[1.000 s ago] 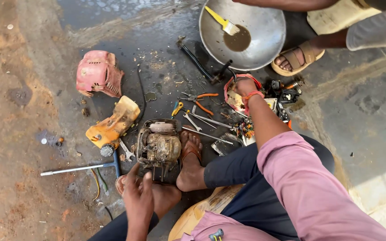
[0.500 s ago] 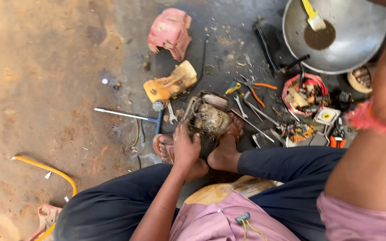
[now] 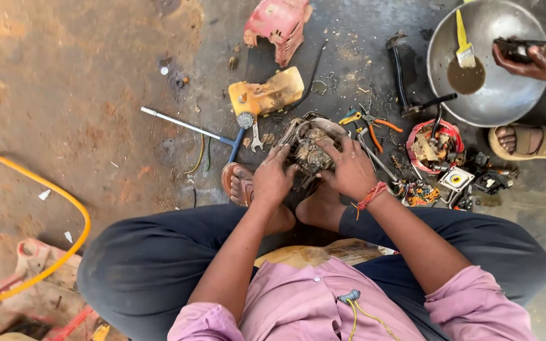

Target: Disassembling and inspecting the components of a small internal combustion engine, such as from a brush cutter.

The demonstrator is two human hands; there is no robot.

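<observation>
Both hands grip the greasy engine (image 3: 308, 148) (held between bare feet): left hand (image 3: 273, 180) clasps its near side, right hand (image 3: 349, 169) spread on top. Pliers (image 3: 374, 123) lie at two o'clock.

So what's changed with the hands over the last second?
The right hand came back from the red tub of parts and now grips the small engine beside the left hand, which moved up onto it too. The engine stayed between the feet; the tools lie as before.

My shirt (image 3: 323, 297) is pink and my trousers (image 3: 146, 265) dark navy; the wrist thread (image 3: 371, 196) is red-orange, the hose (image 3: 64, 208) yellow-orange, the cover (image 3: 278, 25) faded red, the bowl (image 3: 507, 101) grey metal.
</observation>
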